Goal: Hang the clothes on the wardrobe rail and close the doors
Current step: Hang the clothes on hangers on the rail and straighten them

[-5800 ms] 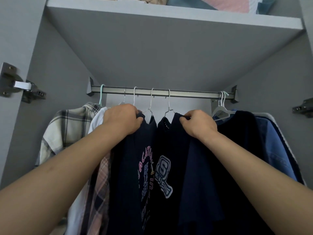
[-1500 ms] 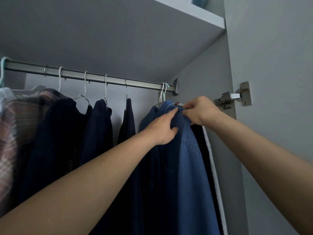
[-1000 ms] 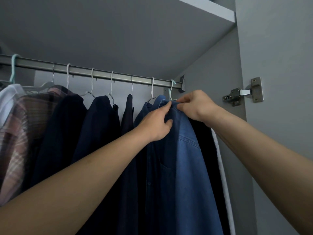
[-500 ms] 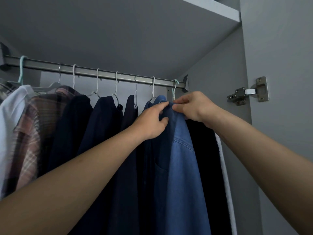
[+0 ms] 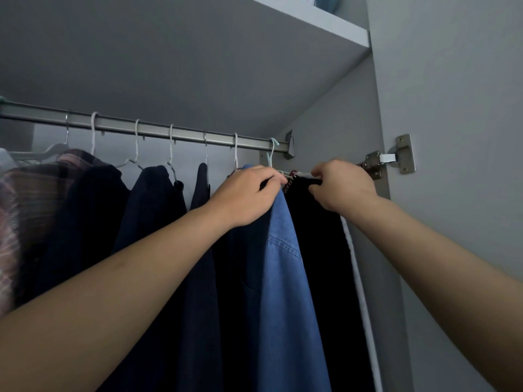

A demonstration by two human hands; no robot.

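Note:
A metal wardrobe rail (image 5: pixel 158 131) carries several hangers with dark navy tops (image 5: pixel 152 222), a plaid shirt (image 5: pixel 17 210), a blue denim shirt (image 5: pixel 285 278) and a black garment (image 5: pixel 319 264) at the far right. My left hand (image 5: pixel 249 193) grips the shoulder of the denim shirt near its collar. My right hand (image 5: pixel 343 185) pinches the top edge of the black garment on its pale hanger, just below the rail's right end.
A grey shelf (image 5: pixel 311 18) spans above the rail with folded items on top. The wardrobe's right side wall (image 5: pixel 339 123) bears a metal door hinge (image 5: pixel 393 158) close to my right hand. A white strip (image 5: pixel 359 278) hangs along the black garment's edge.
My right hand has moved right off the denim collar onto the black garment's top edge. My left hand has shifted onto the denim shoulder. The view has panned slightly right.

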